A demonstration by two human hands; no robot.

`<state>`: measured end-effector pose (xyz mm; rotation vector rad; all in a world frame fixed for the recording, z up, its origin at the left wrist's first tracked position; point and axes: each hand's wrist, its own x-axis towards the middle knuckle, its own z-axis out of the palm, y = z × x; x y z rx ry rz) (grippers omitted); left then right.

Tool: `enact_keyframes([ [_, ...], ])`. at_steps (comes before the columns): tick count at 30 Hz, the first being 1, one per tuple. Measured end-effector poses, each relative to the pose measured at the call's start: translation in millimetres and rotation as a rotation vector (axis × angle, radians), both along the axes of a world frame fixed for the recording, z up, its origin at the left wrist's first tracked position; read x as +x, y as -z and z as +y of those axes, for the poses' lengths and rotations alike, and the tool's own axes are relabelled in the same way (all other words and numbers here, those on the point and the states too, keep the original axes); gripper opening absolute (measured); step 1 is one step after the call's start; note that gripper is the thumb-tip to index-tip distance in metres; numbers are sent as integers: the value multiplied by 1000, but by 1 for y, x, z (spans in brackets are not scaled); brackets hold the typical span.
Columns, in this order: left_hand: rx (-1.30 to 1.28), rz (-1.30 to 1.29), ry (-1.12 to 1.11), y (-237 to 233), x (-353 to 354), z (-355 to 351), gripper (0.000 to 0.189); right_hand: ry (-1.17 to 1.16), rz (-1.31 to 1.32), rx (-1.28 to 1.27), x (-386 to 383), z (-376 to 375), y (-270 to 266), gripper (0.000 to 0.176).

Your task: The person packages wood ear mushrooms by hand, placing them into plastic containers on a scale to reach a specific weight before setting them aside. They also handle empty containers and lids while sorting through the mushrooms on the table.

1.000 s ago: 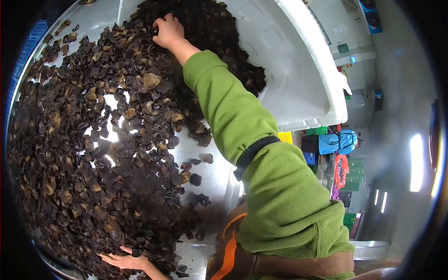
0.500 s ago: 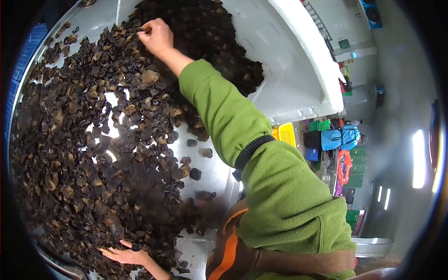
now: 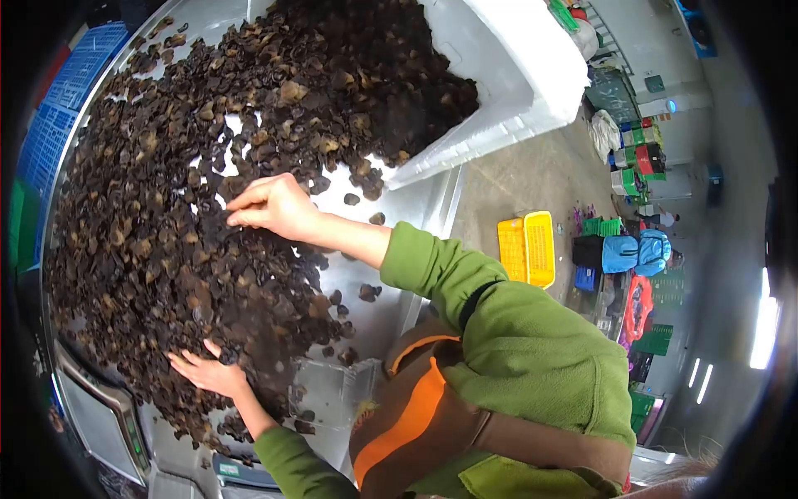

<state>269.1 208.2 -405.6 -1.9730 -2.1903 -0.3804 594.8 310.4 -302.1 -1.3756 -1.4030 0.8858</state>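
Dark brown, curled pieces that look like wood ear fungus (image 3: pixel 150 208) lie spread over a shiny metal table (image 3: pixel 366 287). Over the middle of this layer is my right hand (image 3: pixel 278 206), its thumb and fingertips drawn together in a pinch. What is between them, if anything, is too small to make out. Lower in the view, my left hand (image 3: pixel 212 374) rests low on the fungus with its fingers apart. One dark piece sits beside its thumb. A white foam box (image 3: pixel 532 91) lies tipped on its side, with a dense heap of fungus spilling from its mouth.
A clear plastic tray (image 3: pixel 332 391) sits near the table edge by my apron (image 3: pixel 407 416). Blue crates (image 3: pixel 75 83) line the far side. A scale-like device (image 3: pixel 104 412) stands at lower left. A yellow basket (image 3: pixel 526 249) is on the floor; a person in blue (image 3: pixel 636 252) is farther off.
My right hand has come back from the fungus near the box to the middle of the layer. My left hand has shifted up in the view. The whole view has swung.
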Motion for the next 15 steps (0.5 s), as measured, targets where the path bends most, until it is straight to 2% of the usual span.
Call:
enact_keyframes([
  [6, -61, -5, -24, -4, 0, -1, 67, -34, -168, 107, -9, -58, 3, 22],
  [9, -83, -2, -18, -3, -3, -3, 66, -158, 31, -80, -7, -77, 9, 18],
  [10, -84, -1, -7, 0, -5, -3, 65, -160, 29, -81, -3, -84, 12, 18],
  [13, -93, 15, -10, -2, -6, -4, 66, -221, 67, -320, 9, -105, 16, 18],
  [14, -96, 15, -9, -1, -7, -4, 66, -217, 65, -314, 14, -111, 9, 18],
  [15, -97, 23, -5, -1, -8, -4, 66, -200, 109, -421, 21, -120, 1, 18],
])
